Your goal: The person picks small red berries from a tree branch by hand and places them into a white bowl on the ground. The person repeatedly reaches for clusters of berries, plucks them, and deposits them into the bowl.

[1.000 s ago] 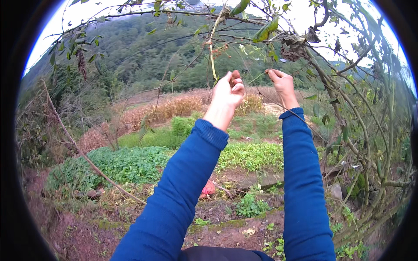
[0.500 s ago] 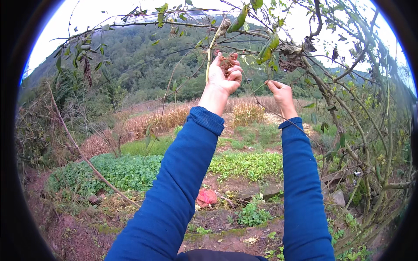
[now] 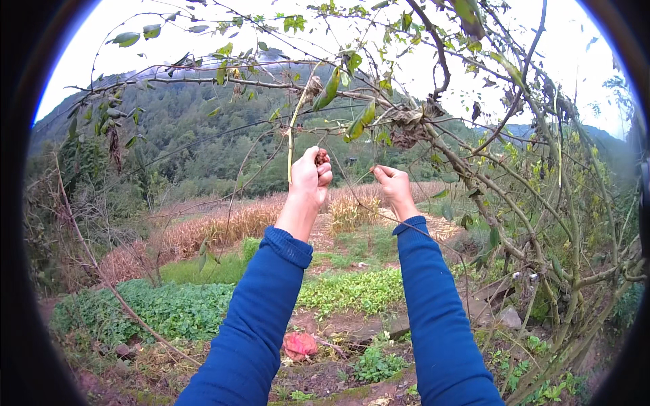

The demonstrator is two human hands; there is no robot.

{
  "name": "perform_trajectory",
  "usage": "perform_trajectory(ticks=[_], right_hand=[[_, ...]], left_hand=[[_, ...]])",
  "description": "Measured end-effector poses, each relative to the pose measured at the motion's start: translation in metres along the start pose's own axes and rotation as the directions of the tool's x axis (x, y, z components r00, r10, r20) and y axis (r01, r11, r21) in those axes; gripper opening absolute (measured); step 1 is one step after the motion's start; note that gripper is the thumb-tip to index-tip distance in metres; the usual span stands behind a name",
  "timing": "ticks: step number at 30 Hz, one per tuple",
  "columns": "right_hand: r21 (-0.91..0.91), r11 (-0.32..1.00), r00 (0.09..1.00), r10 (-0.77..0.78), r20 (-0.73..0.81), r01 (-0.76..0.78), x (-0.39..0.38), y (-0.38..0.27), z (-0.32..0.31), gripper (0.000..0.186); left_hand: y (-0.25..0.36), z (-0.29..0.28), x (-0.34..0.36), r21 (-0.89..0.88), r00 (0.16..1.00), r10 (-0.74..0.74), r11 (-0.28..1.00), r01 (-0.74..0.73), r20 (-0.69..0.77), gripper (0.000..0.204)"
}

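My left hand [image 3: 309, 177], in a blue sleeve, is raised with its fingers curled round a cluster of small reddish-brown dried bits [image 3: 321, 158], beside a pale upright stick [image 3: 294, 124] hanging from an arched branch [image 3: 263, 86]. My right hand [image 3: 393, 184] is up to its right and a little lower, thumb and finger pinched at what looks like a thin stem, its tip too small to make out clearly. Twigs, green leaves and dry curled leaves [image 3: 406, 123] hang just above both hands.
Tangled woody stems [image 3: 575, 271] fill the right side; a slanting bare branch [image 3: 101, 271] stands at left. Below lie leafy plants [image 3: 135, 311], soil and a crumpled red bag [image 3: 300, 345]. Dry tall stalks [image 3: 217, 227] and a wooded hill [image 3: 203, 135] are farther back.
The view has tilted up, so branches and hands sit lower in the picture. My left fingers, spread around the cluster half a second ago, have closed more over it and dropped slightly from the branch.
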State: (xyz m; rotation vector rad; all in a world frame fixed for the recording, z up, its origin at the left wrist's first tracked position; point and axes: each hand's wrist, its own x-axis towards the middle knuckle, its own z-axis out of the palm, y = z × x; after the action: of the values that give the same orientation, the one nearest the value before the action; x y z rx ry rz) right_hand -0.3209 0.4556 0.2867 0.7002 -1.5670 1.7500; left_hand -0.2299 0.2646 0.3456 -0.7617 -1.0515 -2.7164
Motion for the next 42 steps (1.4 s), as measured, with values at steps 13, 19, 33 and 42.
perform_trajectory(ticks=[13, 19, 33, 42], right_hand=[[-0.069, 0.993, 0.996, -0.093, -0.002, 0.093, 0.003, -0.001, 0.011, 0.019], [0.036, 0.994, 0.994, -0.098, -0.043, 0.1, 0.01, -0.007, 0.028, 0.021], [0.689, 0.715, 0.949, 0.284, -0.136, -0.116, 0.023, -0.008, 0.073, 0.017], [0.785, 0.34, 0.681, 0.72, 0.136, -0.517, -0.293, 0.075, 0.162, 0.034]], left_hand=[[0.021, -0.046, -0.039, 0.532, 0.886, -0.341, 0.836, 0.133, 0.315, 0.022], [-0.002, -0.125, -0.102, 0.02, 0.919, -0.387, 0.922, 0.387, 0.07, 0.023], [-0.006, -0.278, -0.295, -0.488, 0.758, -0.608, 0.749, 0.448, -0.237, 0.015], [-0.026, -0.26, -0.298, -0.47, 0.787, -0.58, 0.766, 0.44, -0.209, 0.017]])
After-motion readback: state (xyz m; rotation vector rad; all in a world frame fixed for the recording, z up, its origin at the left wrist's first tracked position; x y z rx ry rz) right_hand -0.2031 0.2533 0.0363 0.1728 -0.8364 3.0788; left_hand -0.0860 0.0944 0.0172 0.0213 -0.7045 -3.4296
